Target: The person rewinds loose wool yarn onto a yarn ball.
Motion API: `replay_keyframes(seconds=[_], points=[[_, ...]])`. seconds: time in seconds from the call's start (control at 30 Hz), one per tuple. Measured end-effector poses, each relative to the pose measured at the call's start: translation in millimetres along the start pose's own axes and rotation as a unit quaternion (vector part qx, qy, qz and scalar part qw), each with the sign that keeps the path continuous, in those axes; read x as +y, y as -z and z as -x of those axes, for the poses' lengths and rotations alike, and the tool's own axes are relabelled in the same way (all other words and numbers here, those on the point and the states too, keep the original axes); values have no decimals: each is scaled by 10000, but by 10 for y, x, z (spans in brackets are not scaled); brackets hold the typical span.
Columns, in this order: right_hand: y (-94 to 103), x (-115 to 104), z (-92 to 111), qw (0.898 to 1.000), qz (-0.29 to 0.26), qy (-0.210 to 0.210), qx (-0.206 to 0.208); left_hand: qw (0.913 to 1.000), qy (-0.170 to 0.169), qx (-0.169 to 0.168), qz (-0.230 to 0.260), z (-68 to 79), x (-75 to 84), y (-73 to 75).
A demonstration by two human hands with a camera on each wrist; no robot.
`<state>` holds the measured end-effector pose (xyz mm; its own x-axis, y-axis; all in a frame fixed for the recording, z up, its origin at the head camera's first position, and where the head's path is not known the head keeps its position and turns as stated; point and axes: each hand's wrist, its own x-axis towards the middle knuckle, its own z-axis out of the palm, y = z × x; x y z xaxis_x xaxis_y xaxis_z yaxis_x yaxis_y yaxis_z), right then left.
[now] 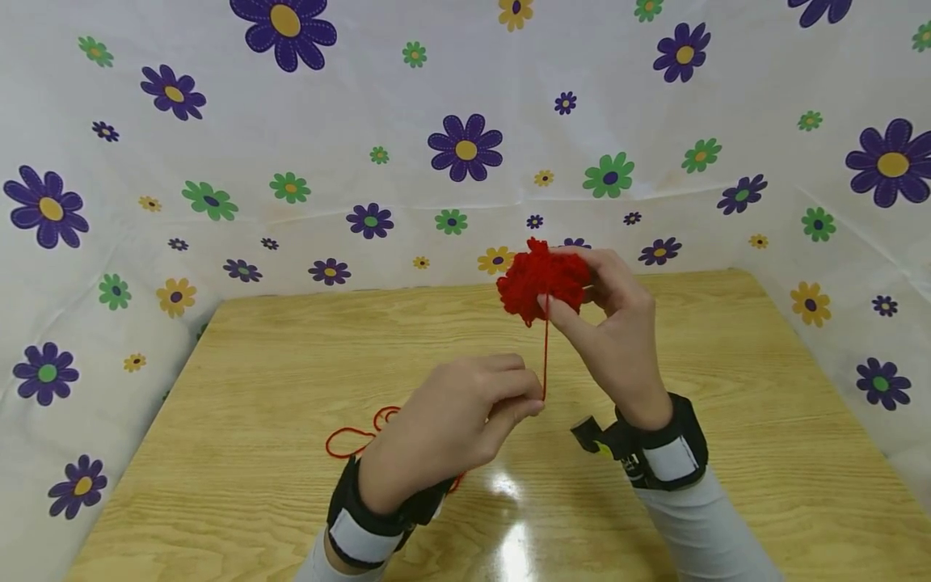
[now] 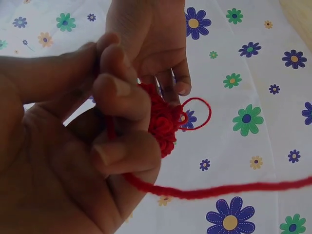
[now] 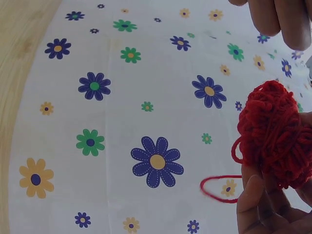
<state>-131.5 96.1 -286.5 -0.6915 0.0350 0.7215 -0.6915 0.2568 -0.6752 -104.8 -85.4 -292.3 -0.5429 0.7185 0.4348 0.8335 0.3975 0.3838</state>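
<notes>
A fluffy ball of red yarn (image 1: 531,283) is held up above the far part of the table by my right hand (image 1: 618,331), thumb in front and fingers behind. From the ball a taut strand (image 1: 546,347) drops to my left hand (image 1: 454,412), which pinches it between thumb and fingertips. The left wrist view shows this strand (image 2: 219,191) running through the curled fingers and off to the right. Loops stick out from the ball, one loop (image 3: 214,200) plain in the right wrist view. Slack yarn (image 1: 349,443) lies on the table, partly hidden by my left forearm.
The wooden table (image 1: 291,356) stretches beneath both hands. A white cloth (image 1: 378,97) printed with purple, green and yellow flowers encloses its back and sides. Black straps with small cameras circle both wrists.
</notes>
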Motion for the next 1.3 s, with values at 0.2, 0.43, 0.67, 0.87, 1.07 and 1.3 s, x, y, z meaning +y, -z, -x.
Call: replay_keyframes(seconds=[0.2, 0.43, 0.67, 0.87, 1.07, 1.3], points=[[15, 7, -18, 9998, -152, 72, 58, 9983, 95, -568, 38, 21, 9, -11], [36, 8, -28, 9999, -96, 68, 95, 9945, 195, -1022, 95, 32, 3, -30], [46, 238, 4, 9994, -272, -195, 126, 9875, 451, -1510, -29, 39, 2, -40], [67, 359, 17, 9970, -611, -373, 289, 9821, 566, -1792, -148, 48, -22, -75], [103, 324, 8, 9872, -1290, -792, 508, 9762, 799, -1998, -286, 70, -85, -114], [164, 273, -11, 9577, -2459, -1394, 544, 9700, 1185, -2110, -249, 74, -202, -149]])
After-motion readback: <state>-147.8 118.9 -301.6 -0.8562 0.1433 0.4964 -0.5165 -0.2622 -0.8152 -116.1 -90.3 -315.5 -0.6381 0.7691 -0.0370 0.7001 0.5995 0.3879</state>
